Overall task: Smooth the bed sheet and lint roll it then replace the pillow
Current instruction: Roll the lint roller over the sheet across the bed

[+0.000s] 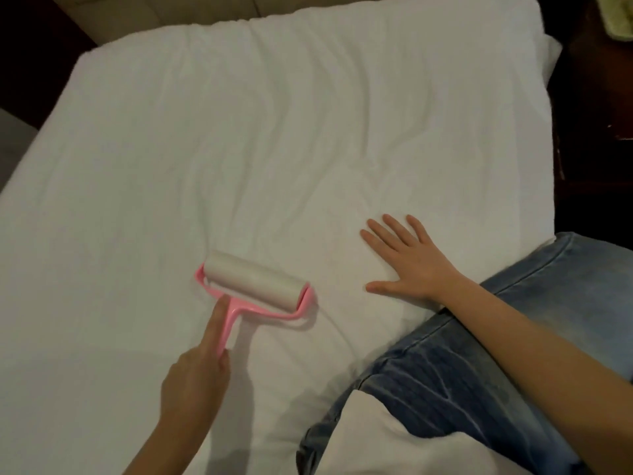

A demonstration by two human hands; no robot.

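Pink roller on a white sheet
The left hand grips the roller's handle, with one finger laid straight along it, and the white roll sits on the sheet. The right hand lies flat on the sheet near the roller, fingers spread wide. A knee in blue jeans rests on the sheet too

Bedroom, plainly. Told by a wrinkled white cloth bed sheet spread across a wide bed, a beige padded headboard along the far edge, and dark brown wooden bedside furniture just beside the bed's right side. Lit dimly, indoors.
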